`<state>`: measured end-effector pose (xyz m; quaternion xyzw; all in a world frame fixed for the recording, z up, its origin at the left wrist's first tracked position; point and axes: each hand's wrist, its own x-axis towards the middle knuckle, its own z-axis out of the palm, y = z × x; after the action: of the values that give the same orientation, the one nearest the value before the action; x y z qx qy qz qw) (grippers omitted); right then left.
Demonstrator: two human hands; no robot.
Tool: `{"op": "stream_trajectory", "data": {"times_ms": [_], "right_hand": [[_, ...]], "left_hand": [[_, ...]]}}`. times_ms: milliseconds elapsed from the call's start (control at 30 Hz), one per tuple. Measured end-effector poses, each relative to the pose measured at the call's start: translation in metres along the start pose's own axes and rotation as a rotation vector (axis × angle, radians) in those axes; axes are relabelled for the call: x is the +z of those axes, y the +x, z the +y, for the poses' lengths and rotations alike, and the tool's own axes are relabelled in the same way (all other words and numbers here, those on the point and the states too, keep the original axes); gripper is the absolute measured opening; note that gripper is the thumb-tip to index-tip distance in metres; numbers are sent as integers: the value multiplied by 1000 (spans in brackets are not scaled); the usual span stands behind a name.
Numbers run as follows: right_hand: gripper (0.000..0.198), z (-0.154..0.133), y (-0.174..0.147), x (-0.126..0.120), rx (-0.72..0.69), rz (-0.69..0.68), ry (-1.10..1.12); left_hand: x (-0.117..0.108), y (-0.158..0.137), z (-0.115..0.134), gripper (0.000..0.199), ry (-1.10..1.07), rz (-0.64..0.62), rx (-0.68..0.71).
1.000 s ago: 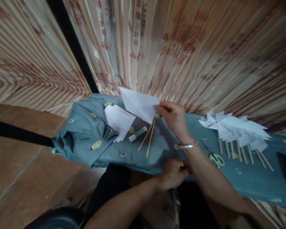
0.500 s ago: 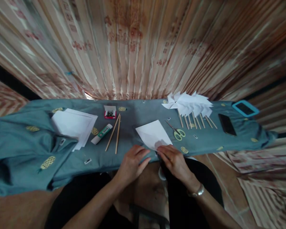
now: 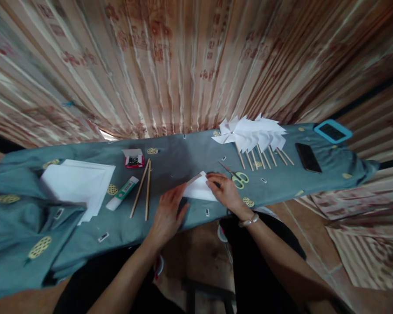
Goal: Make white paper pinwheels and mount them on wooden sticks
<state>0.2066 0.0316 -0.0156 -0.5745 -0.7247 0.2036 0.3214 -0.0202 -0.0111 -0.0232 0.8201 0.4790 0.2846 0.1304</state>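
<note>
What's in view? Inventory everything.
Folded paper: one, white, centre
Paper stack: one, white, left
Glue stick: one, white/green, beside stack
Loose sticks: two, tan, beside glue
Box: one, red, behind glue
Pinwheels: several, white, back right
Scissors: one, green-handled, near pinwheels
Phone: one, black, right
Device: one, blue-framed, far right
Cloth: one, teal, underneath
Curtain: count unclear, beige, behind
Bracelet: one, silver, right wrist
Legs: two, black-clad, below
Left hand: one, touching paper
Right hand: one, touching paper

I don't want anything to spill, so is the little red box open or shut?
Open: the red box has its pale flap raised, and small dark things show inside.
</note>
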Motion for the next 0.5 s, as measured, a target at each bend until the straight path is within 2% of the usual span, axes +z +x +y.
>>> {"op": "stream_trajectory", "data": {"times_ms": [67, 200, 367, 500], "right_hand": [[15, 7, 5, 6, 7, 23, -6], [14, 9, 5, 14, 7, 86, -14], [15, 10, 7, 14, -22, 98, -73], [13, 11, 10, 11, -29, 106, -144]], "left_hand": [[4, 1, 5, 44, 49, 41, 70], [15, -4, 20, 43, 113, -43, 255], [23, -8, 25, 54, 178, -154, 213], [23, -6, 22, 53, 201, -196, 199]]}}
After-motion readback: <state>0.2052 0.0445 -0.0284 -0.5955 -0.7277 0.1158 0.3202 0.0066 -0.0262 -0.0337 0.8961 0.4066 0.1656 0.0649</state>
